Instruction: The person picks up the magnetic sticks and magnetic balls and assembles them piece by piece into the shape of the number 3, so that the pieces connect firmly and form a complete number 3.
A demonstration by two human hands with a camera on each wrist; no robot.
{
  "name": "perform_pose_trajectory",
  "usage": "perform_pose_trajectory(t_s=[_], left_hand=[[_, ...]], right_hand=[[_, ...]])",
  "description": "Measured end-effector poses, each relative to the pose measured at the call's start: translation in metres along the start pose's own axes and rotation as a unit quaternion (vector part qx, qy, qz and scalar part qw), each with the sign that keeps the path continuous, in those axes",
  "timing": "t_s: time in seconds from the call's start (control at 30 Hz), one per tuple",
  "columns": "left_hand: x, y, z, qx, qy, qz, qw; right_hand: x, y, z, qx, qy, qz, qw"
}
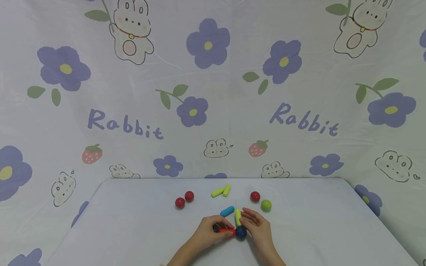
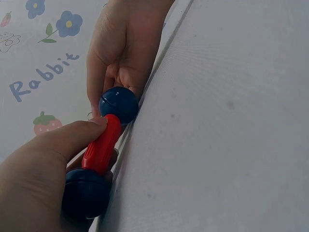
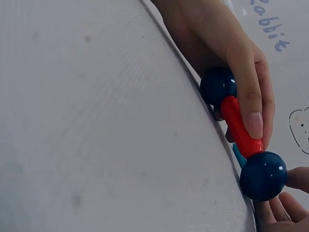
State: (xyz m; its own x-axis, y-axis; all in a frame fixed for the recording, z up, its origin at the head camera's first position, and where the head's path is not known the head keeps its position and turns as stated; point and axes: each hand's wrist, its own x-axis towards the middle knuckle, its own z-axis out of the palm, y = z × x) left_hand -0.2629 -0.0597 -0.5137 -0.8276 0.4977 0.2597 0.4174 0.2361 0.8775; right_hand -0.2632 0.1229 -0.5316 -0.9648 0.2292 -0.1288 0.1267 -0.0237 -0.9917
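Note:
My left hand (image 1: 209, 232) pinches a ridged red rod (image 2: 103, 145) between thumb and fingers. A dark blue ball (image 3: 263, 176) sits on the rod's right end, and another dark blue ball (image 2: 86, 193) on its left end, partly behind the left hand in the head view. My right hand (image 1: 261, 229) is at the right-end ball, its thumb and fingers at a yellow-green rod (image 1: 237, 217) that reaches from that ball toward the back. Both wrist views hide this rod behind the ball. A blue rod (image 1: 227, 211) lies just beyond the hands.
Two red balls (image 1: 184, 199) lie at the back left of the white table (image 1: 133, 229). Two more yellow-green rods (image 1: 217, 192) lie at the back middle. Another red ball (image 1: 255, 196) and a green ball (image 1: 266, 205) are at the back right. A patterned cloth (image 1: 229, 92) hangs behind.

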Motion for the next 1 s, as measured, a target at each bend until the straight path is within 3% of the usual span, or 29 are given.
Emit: perform_pose_trajectory(t_s=[0.57, 0.87, 1.0], left_hand=[[0.000, -0.001, 0.000, -0.003, -0.008, -0.006, 0.9999], [0.007, -0.033, 0.007, 0.006, -0.001, -0.009, 0.9999], [0.008, -0.035, 0.007, 0.011, -0.002, -0.017, 0.9998]], right_hand=[[0.001, 0.001, 0.001, -0.014, 0.007, -0.017, 0.9997], [0.001, -0.004, -0.008, 0.009, 0.000, -0.083, 0.9965], [0.002, -0.011, -0.011, -0.002, 0.007, -0.119, 0.9929]])
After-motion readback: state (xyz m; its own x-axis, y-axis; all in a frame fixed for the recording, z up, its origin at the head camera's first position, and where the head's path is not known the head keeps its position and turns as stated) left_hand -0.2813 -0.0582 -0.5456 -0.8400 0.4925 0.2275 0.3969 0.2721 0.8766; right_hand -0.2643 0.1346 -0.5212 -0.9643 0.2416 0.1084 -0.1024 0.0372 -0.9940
